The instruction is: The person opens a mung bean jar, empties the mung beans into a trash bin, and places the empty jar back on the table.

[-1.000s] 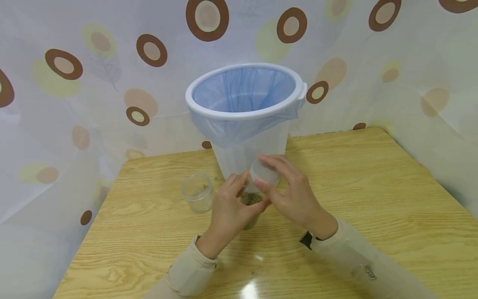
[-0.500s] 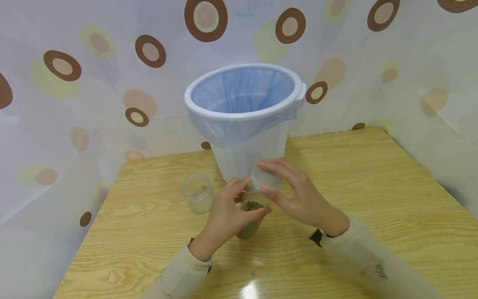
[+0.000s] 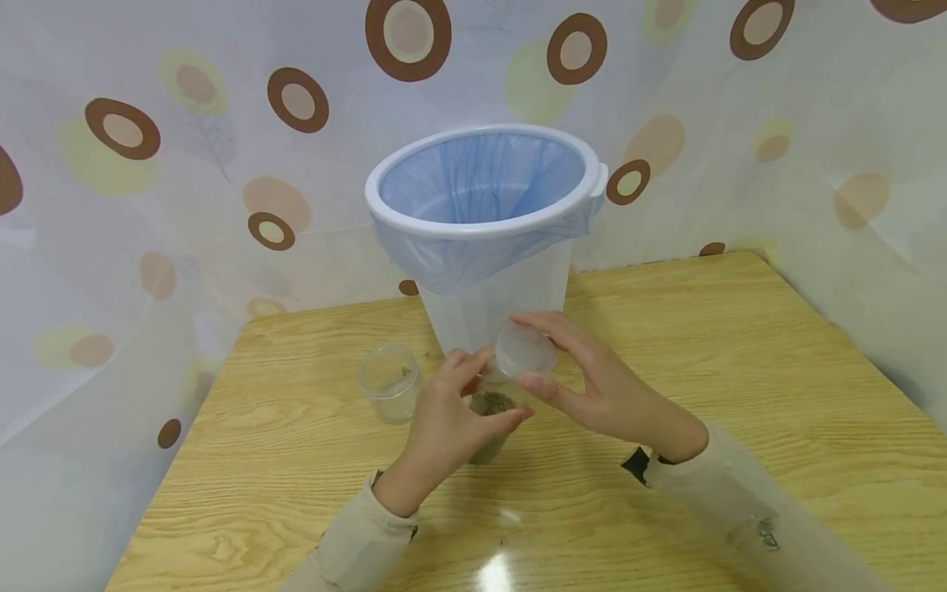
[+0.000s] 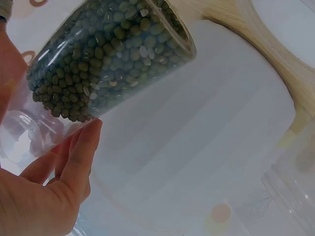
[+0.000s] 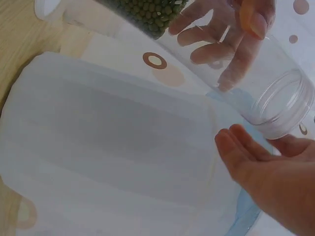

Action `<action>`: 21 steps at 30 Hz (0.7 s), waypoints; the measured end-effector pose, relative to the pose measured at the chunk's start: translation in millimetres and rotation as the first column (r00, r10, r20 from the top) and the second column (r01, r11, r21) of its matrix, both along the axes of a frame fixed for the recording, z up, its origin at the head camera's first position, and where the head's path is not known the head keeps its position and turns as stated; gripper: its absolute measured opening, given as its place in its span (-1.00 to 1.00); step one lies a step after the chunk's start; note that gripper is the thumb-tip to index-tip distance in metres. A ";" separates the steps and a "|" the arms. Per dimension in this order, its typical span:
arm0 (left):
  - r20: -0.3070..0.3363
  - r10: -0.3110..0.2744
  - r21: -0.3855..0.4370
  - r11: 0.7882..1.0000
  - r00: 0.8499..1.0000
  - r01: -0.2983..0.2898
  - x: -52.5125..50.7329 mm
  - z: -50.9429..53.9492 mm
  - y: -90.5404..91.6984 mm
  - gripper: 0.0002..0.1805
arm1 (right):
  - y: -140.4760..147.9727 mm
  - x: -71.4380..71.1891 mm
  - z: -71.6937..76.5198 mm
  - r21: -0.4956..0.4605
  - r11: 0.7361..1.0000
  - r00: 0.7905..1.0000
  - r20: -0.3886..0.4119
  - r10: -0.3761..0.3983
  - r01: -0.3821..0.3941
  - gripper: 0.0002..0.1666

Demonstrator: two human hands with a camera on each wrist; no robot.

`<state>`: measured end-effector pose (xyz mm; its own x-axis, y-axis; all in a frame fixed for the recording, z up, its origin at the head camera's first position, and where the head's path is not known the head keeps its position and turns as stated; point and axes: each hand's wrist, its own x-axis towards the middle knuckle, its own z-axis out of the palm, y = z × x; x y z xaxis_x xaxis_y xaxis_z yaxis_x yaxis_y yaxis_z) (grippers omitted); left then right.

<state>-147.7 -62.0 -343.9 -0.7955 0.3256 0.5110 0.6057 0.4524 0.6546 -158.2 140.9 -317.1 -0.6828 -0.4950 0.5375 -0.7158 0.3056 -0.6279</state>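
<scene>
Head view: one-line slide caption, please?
Left hand grips a clear jar of green beans, right hand at its top, before a blue-lined bin.

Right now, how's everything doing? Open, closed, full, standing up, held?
Bean jar: partly full of green beans; whether closed, can't tell
Left hand: curled round the bean jar
Right hand: fingers round the bean jar's top end
Other clear jar: upright on the table, looks open
Bin: upright, open-topped
Blue bag: lining the bin, folded over its rim

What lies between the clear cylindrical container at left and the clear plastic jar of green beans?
In the head view, the person's left hand lies between the container and the jar.
</scene>
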 end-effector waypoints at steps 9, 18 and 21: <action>-0.198 0.168 -0.077 0.979 0.966 -0.186 -1.3 -7.3 5.8 -0.28 | -24.2 9.8 1.7 -0.051 0.944 0.945 -0.011 -0.328 0.327 -0.39; -0.280 0.208 -0.092 0.966 0.937 -0.242 -0.7 -9.9 10.0 -0.25 | -30.3 12.6 4.3 -0.032 0.929 0.929 -0.004 -0.370 0.369 -0.42; -0.265 0.205 -0.094 0.967 0.942 -0.237 -0.1 -9.6 9.7 -0.25 | -29.3 11.3 4.7 -0.032 0.932 0.932 -0.021 -0.362 0.362 -0.44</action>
